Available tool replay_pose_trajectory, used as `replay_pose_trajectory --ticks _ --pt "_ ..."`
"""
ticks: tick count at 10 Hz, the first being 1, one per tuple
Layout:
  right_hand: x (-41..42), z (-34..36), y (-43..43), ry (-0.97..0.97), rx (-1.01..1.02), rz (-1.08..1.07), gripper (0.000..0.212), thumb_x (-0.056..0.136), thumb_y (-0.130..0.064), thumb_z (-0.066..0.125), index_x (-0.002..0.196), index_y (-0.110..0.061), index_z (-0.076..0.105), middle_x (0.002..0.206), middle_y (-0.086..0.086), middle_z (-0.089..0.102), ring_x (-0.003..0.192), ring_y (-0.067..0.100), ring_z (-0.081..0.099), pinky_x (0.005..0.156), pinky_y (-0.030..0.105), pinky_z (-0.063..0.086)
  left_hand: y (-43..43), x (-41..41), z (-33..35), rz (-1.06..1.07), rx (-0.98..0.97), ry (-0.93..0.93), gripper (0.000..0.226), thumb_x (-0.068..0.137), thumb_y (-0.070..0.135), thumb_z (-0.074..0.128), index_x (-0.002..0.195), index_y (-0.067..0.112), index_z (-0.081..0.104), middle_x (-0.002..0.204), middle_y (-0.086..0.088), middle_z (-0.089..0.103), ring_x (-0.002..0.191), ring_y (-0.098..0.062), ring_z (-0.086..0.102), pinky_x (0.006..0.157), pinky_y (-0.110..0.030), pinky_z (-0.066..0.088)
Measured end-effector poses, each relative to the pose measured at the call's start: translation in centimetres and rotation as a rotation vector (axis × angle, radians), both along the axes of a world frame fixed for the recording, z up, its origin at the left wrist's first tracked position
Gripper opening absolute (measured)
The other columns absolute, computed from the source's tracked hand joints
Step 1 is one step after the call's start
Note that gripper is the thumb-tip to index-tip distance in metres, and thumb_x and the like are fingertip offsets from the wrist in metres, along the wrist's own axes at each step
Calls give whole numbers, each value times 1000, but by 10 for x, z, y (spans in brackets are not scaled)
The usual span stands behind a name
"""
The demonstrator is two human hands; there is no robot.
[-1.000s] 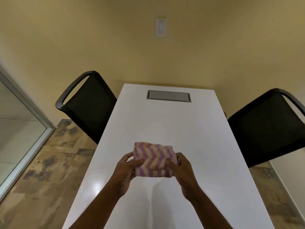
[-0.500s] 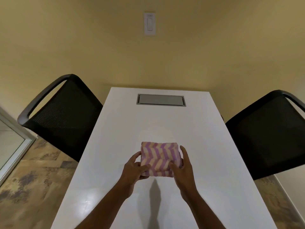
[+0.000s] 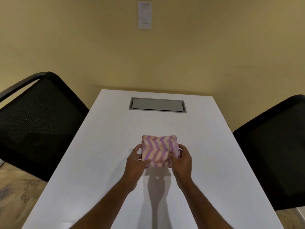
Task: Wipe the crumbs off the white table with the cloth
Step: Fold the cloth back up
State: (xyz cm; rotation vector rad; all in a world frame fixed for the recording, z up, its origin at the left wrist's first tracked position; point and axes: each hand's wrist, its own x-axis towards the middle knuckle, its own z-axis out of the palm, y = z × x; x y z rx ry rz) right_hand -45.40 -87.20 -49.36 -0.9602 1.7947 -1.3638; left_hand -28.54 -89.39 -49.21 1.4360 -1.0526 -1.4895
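The folded cloth [image 3: 159, 150] has been kept clamped between left hand [image 3: 135, 161] and right hand [image 3: 181, 160], each grip unchanged; wiping of the surface [image 3: 102, 146] appears not begun.

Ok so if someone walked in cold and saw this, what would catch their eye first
Probably the purple and cream zigzag cloth, folded into a thick pad and held between the left hand and right hand over the middle of the white table. Next, the black mesh chairs on either side, left and right, and the grey hatch set into the table's far end.
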Motion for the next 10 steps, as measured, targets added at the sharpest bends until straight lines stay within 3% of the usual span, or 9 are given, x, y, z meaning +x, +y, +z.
replay_pose_trajectory --ticks 1,2,3,4,5,6,7,9,10 --pt "-4 -23 -25 60 -20 7 45 96 -6 66 137 -17 54 118 0 68 102 18 68 75 12 55 -23 -9 -17 7 -53 -64 69 90 7 76 149 24 46 132 -8 66 117 -26 67 90 -37 62" --pt "-5 -42 -44 96 -43 9 50 99 -11 64 146 -18 47 118 -6 61 103 10 62 66 -1 48 -38 -15 -33 31 -108 -123 65 92 15 76 149 24 46 133 -3 63 118 -24 65 91 -34 60" --pt "-5 -58 -55 132 -50 12 45 101 -14 61 145 -20 50 124 -6 62 111 14 64 85 15 57 -48 -20 -50 54 -161 -153 62 94 16 74 149 22 45 130 0 62 112 -19 64 75 -16 59" --pt "-5 -72 -60 229 -16 57 42 102 -12 57 143 -14 52 135 4 63 124 23 62 105 44 56 -52 -25 -62 31 -192 -209 56 97 12 70 146 24 47 126 7 61 111 -11 65 88 -26 60" --pt "-5 -77 -60 394 61 145 50 106 -25 50 153 -16 40 156 7 45 142 26 47 117 45 43 -50 -28 -74 -38 -319 -398 41 99 15 67 137 22 53 132 3 64 117 -8 64 106 -37 55" --pt "-7 -77 -60 595 59 275 59 103 -46 35 154 -18 41 166 9 34 154 32 30 126 52 27 -50 -26 -86 -206 -419 -761 57 103 26 58 156 15 39 164 -11 39 151 -30 37 123 -49 35" --pt "-13 -86 -62 991 155 402 54 106 -43 38 154 -18 43 171 10 23 159 35 13 128 53 6 -53 -23 -95 -354 -398 -1007 57 107 40 41 161 24 28 173 -4 17 160 -30 15 128 -46 15" --pt "-11 -82 -66 1037 335 460 63 105 -51 37 160 -22 27 173 9 11 160 36 0 127 55 -5 -60 -18 -97 -473 -372 -1149 63 107 53 30 163 28 18 175 -2 8 161 -29 5 129 -48 3" --pt "-7 -70 -60 1003 329 428 70 102 -62 23 162 -26 19 174 7 2 160 34 -7 126 53 -9 -51 -19 -86 -447 -405 -1174 68 105 57 27 165 27 12 175 -3 2 162 -27 -2 129 -45 -3"
